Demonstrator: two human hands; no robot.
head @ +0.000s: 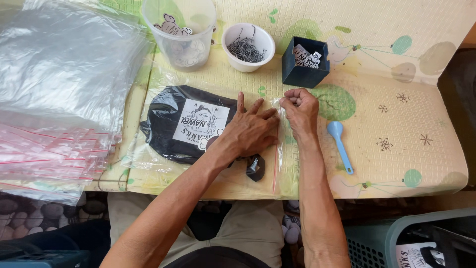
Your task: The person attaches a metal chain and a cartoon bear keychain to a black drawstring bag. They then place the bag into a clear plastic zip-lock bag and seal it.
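Observation:
A folded black garment [166, 126] with a white printed label lies inside a clear zip bag [163, 82] on the small table. My left hand [250, 130] presses flat on the bag, fingers spread, over the garment's right part. My right hand [299, 110] pinches the bag's open right edge near its red zip strip [274, 171], fingers closed on the plastic. A small black piece [256, 167] shows just below my left wrist.
A stack of clear red-zip bags [54, 99] fills the left. At the back stand a clear cup [181, 32] of cut-out tags, a white cup [248, 47] of metal pins and a dark blue box [304, 62]. A blue spoon [340, 145] lies right; a teal basket [396, 240] sits below.

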